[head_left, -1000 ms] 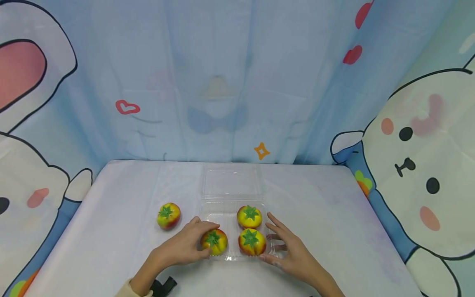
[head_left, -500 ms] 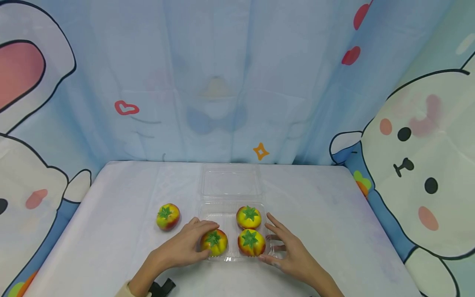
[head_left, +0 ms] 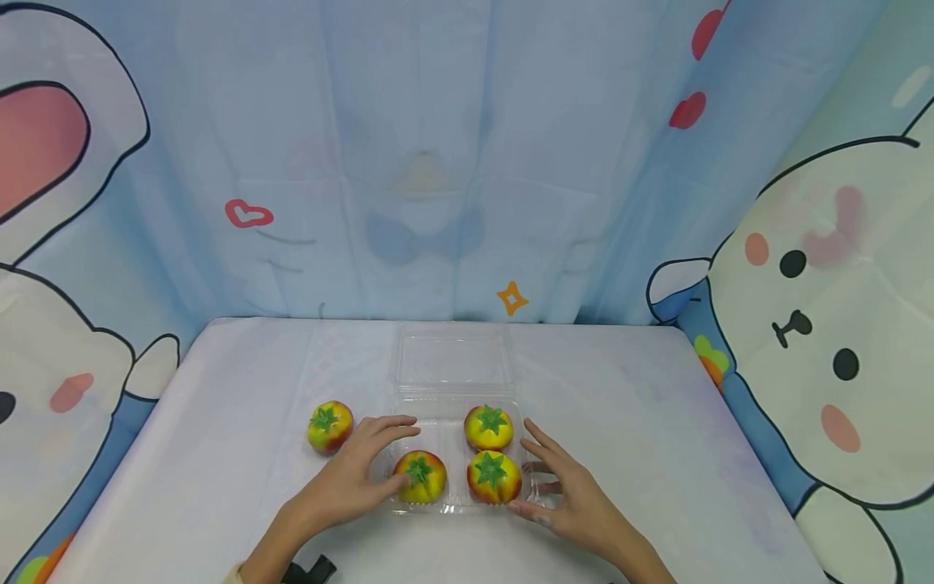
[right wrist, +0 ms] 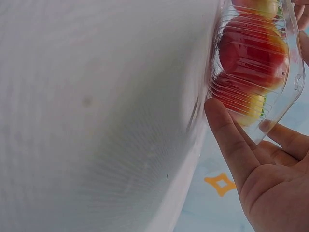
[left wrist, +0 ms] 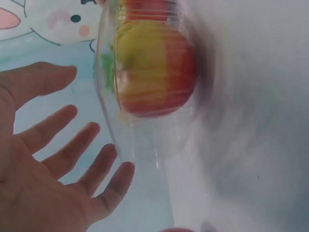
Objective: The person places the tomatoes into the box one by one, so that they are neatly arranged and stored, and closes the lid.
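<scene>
A clear plastic clamshell box (head_left: 454, 422) lies with its lid (head_left: 456, 361) folded back. Inside it are a front-left yellow-and-red fruit with a green leafy top (head_left: 421, 477), a front-right fruit (head_left: 494, 477) and a back-right fruit (head_left: 489, 427). My left hand (head_left: 357, 470) hovers at the box's left side, its fingers spread and thumb tip close to the front-left fruit. The left wrist view shows that hand (left wrist: 63, 159) holding nothing. My right hand (head_left: 572, 495) rests its fairly straight fingers against the box's right wall, as the right hand (right wrist: 270, 169) also shows in the right wrist view.
Another such fruit (head_left: 330, 427) sits on the white tablecloth (head_left: 248, 389), left of the box and just beyond my left hand. A blue cartoon-print curtain (head_left: 430, 203) hangs behind the table's far edge.
My left hand has let go of the front-left fruit, spreading its fingers and moving left; that fruit stays in the box. The right hand has hardly moved.
</scene>
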### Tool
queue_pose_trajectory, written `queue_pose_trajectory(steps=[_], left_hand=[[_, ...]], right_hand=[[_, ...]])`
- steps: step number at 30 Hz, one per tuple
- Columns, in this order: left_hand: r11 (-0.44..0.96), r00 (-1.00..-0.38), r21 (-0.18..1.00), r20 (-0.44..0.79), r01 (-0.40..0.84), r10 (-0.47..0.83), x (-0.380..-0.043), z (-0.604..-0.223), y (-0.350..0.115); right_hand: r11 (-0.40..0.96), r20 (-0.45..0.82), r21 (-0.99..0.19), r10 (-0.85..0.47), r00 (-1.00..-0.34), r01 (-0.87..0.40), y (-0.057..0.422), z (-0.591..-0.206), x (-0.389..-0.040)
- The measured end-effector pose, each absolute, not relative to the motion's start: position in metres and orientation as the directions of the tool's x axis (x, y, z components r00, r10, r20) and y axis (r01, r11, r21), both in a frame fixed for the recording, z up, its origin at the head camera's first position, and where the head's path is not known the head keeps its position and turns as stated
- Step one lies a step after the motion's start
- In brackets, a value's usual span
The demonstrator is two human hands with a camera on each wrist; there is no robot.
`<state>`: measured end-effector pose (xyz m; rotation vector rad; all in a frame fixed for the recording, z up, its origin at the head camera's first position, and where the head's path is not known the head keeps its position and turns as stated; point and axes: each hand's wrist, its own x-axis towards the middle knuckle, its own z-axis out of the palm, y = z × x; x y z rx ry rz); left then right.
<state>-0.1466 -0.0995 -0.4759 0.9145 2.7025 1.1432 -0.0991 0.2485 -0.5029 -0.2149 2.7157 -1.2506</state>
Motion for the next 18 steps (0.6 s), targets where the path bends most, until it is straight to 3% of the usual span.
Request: queue_pose_trajectory(steps=[6, 12, 18], left_hand=[[0.577, -0.878, 0.680, 0.228, 0.452, 0.420, -0.147, -0.475, -0.117], [0.620, -0.888, 0.636, 0.332, 0.459, 0.318, -0.153, -0.472, -0.147], [0.663, -0.916, 0.633, 0.313, 0.399, 0.252, -0.161, -0.476, -0.178]], right_hand=[[0.644, -0.054, -0.759, -0.208, -0.977, -0.095, 0.248, -0.503, -0.099], [0.637, -0.047, -0.764, -0.213, -0.976, -0.102, 0.248, -0.502, -0.099], [0.642, -0.055, -0.761, -0.214, -0.975, -0.098, 0.248, -0.503, -0.099]])
